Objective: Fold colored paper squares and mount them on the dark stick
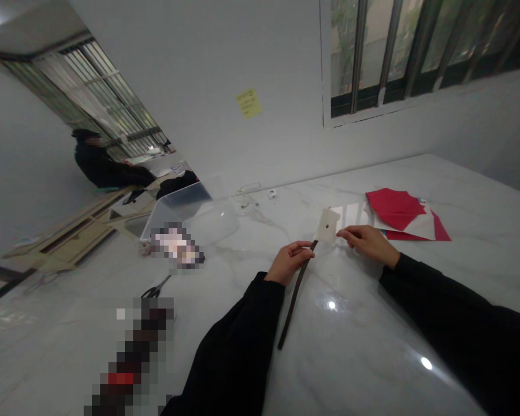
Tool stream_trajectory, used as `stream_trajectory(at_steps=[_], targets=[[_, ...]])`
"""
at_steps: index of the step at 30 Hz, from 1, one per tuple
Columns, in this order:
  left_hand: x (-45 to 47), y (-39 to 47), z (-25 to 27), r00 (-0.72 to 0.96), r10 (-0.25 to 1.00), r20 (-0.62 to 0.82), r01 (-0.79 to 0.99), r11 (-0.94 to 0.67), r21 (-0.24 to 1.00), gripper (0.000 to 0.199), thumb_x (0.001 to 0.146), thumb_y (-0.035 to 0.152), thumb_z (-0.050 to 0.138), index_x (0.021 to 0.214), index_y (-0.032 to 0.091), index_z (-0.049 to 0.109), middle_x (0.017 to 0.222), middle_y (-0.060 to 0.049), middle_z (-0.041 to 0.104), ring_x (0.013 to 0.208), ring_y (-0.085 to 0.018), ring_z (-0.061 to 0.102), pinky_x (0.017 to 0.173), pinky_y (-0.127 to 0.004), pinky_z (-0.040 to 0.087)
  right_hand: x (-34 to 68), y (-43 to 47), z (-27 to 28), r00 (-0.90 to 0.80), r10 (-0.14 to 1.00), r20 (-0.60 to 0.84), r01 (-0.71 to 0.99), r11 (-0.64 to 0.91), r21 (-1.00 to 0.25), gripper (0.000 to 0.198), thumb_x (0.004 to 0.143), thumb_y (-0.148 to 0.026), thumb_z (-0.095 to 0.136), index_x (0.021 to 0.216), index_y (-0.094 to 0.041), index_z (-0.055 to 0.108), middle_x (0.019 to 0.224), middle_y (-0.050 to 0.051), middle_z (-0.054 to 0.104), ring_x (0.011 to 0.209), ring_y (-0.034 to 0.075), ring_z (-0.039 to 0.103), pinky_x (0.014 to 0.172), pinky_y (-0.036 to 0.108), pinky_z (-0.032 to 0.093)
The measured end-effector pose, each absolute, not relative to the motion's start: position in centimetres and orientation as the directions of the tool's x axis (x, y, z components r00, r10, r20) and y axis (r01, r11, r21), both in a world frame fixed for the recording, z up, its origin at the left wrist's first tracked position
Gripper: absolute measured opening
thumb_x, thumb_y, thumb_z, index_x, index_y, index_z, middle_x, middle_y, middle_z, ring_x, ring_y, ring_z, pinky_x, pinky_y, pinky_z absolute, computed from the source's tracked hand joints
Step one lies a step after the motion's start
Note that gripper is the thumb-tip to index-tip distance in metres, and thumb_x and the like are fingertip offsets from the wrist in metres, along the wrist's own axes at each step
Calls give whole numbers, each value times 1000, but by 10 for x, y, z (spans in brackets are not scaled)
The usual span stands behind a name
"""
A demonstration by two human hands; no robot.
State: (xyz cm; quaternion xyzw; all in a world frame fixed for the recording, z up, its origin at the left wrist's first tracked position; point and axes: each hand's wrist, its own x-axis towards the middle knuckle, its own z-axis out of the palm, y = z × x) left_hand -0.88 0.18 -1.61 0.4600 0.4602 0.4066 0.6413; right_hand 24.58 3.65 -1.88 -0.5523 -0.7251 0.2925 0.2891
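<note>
My left hand point(290, 263) is closed around the upper part of a thin dark brown stick point(294, 297), which slants down toward me over the table. At the stick's top end is a small cream-white piece point(328, 224), paper-like, with a dark spot or hole near its middle. My right hand point(366, 242) pinches at the right edge of this piece, thumb and forefinger together. How the piece joins the stick is hard to make out. Beyond my right hand lie red sheets point(394, 208) and white sheets point(424, 225), stacked unevenly.
The white marble-patterned table point(351, 358) reaches the wall. To the left lie scissors point(153, 290), a blurred-out item point(179, 245) and a clear plastic box point(177, 202). A cable point(249, 196) and a small white block point(272, 194) are at the back. A person point(99, 162) sits far left.
</note>
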Motion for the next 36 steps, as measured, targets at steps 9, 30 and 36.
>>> stream_trajectory(at_steps=[9, 30, 36], targets=[[-8, 1, -15, 235, 948, -215, -121, 248, 961, 50, 62, 39, 85, 102, 14, 70, 78, -4, 70, 67, -11, 58, 65, -23, 39, 244, 34, -16, -217, 976, 12, 545, 131, -828, 61, 90, -67, 41, 104, -17, 74, 59, 0, 61, 53, 14, 54, 54, 26, 36], [-10, 2, -16, 273, 934, -229, -68, 256, 964, 51, 62, 41, 85, 102, 14, 70, 79, -5, 70, 63, -10, 57, 61, -22, 38, 246, 39, -21, -119, 971, 208, 636, 235, -735, 48, 91, -55, 51, 122, -22, 65, 77, 4, 71, 63, 19, 62, 59, 29, 42], [-9, 1, -15, 226, 948, -224, -145, 260, 955, 50, 61, 37, 86, 103, 14, 70, 78, -4, 70, 67, -11, 60, 68, -24, 42, 246, 34, -13, -158, 983, 96, 645, 177, -743, 61, 93, -64, 38, 86, -19, 77, 60, 2, 63, 54, 16, 56, 56, 28, 36]])
